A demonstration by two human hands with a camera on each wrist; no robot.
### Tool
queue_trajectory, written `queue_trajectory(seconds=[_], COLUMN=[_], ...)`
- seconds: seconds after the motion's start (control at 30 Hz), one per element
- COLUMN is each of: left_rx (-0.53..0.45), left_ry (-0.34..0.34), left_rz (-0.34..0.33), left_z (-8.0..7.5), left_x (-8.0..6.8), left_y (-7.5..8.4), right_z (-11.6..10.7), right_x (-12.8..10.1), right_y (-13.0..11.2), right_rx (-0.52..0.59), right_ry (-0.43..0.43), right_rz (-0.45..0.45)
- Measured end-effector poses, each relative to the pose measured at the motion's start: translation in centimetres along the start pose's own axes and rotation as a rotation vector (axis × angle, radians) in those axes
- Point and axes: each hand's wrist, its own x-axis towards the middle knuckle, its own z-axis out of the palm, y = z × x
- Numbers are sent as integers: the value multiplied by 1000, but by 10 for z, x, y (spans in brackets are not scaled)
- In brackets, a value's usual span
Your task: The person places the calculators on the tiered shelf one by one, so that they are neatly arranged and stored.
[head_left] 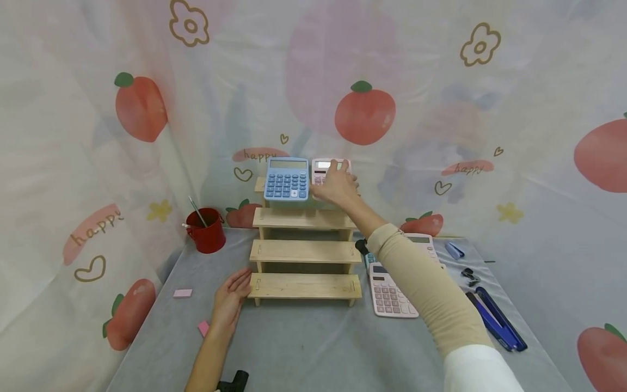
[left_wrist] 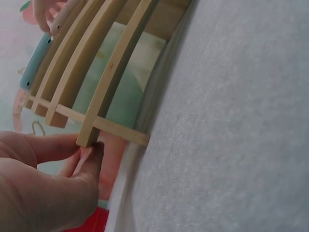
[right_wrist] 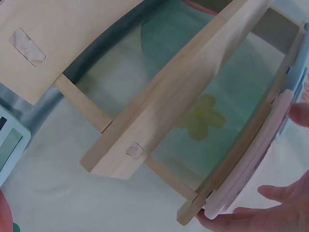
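A wooden stepped shelf [head_left: 306,250] stands on the grey cloth. My left hand [head_left: 232,296] pinches the left end of its lowest step, with thumb and fingers around that end in the left wrist view [left_wrist: 58,179]. On the top step a light blue calculator [head_left: 286,179] leans back, keys facing me. Just right of it is a pink calculator [head_left: 320,164], which my right hand [head_left: 338,184] holds by its sides. Seen from the right wrist, the pink calculator's lower edge [right_wrist: 251,159] meets the top step, with fingers along its end.
Left of the shelf stand a red bucket [head_left: 207,238] with pens and pink erasers [head_left: 183,293]. On the right, under my forearm, lie a pink calculator [head_left: 392,298] and a white one [head_left: 423,243]. Farther right are black clips [head_left: 470,276] and long blue tools [head_left: 495,321].
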Motion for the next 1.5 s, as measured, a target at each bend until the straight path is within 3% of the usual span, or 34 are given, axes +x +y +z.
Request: queue_trajectory(seconds=[0.33, 0.6, 0.83, 1.13, 1.3, 1.5], left_rx=[1, 5, 18, 21, 31, 37], left_ry=[6, 0, 11, 11, 14, 3], left_rz=[5, -4, -2, -19, -21, -8], left_z=[3, 1, -2, -3, -3, 0], left_x=[-1, -3, -3, -1, -1, -1], left_y=[-1, 0, 3, 5, 6, 3], right_z=[-22, -42, -51, -61, -53, -40], right_x=[-13, -44, -74, -114, -137, -173], right_y=[27, 61, 106, 166, 200, 241], right_rx=[81, 108, 111, 103, 81, 67], right_ry=[49, 68, 60, 56, 55, 39], right_rz=[-74, -141, -192, -191, -201, -137])
